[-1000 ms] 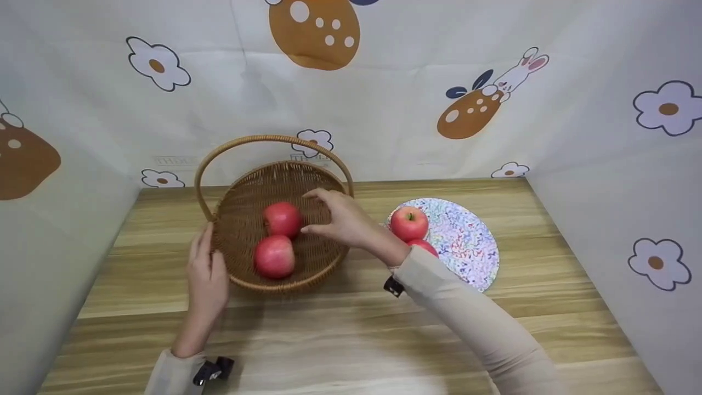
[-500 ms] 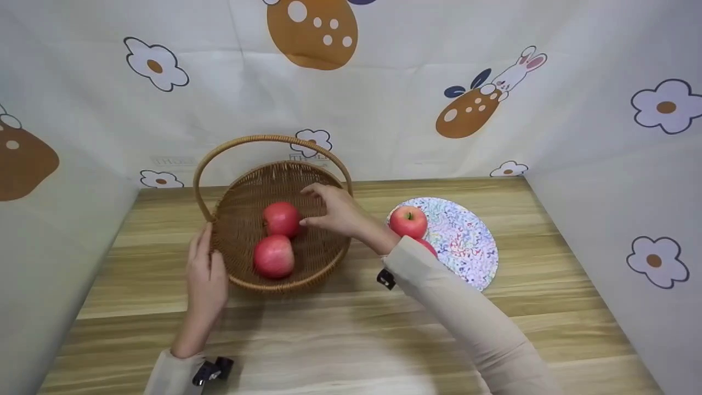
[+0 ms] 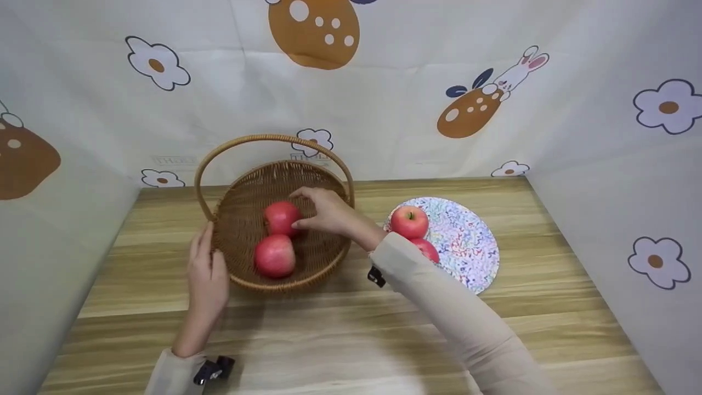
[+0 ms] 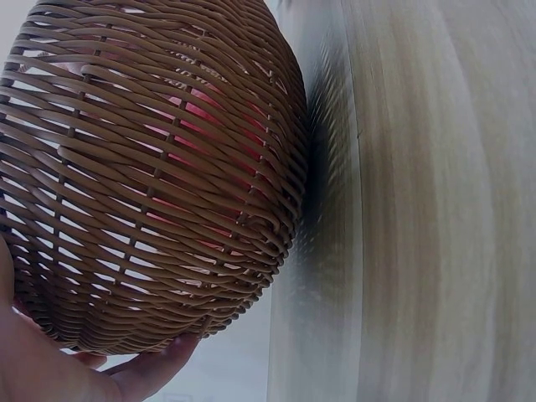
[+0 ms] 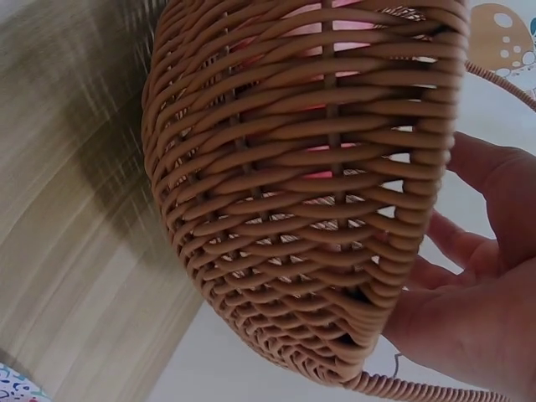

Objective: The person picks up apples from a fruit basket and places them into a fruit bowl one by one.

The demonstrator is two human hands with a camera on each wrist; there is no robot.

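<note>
A brown wicker basket (image 3: pixel 237 208) with an arched handle (image 3: pixel 269 137) stands left of centre in the head view. Inside lie two red apples, a farther apple (image 3: pixel 281 218) and a nearer apple (image 3: pixel 274 257), side by side. My right hand (image 3: pixel 328 213) reaches in over the right rim, its curved fingers and thumb spread apart, the thumb overlapping the farther apple's right edge. Along the basket's left outer side rests my left hand (image 3: pixel 207 282), fingertips at the rim by the handle's foot. The left wrist view shows those fingers (image 4: pixel 163 364) against the weave; apple red glimmers through it.
Right of the basket lies a round, multicoloured patterned plate (image 3: pixel 466 241) with a back apple (image 3: pixel 410 221) and a front apple (image 3: pixel 426 250), the latter partly covered by the right sleeve (image 3: pixel 433 302). Printed cloth walls (image 3: pixel 395 109) enclose the wooden tabletop (image 3: pixel 318 334).
My right hand has moved left, its thumb now overlapping the farther apple's edge. The sleeve's shift bares more of the front apple on the plate. My left hand keeps its place.
</note>
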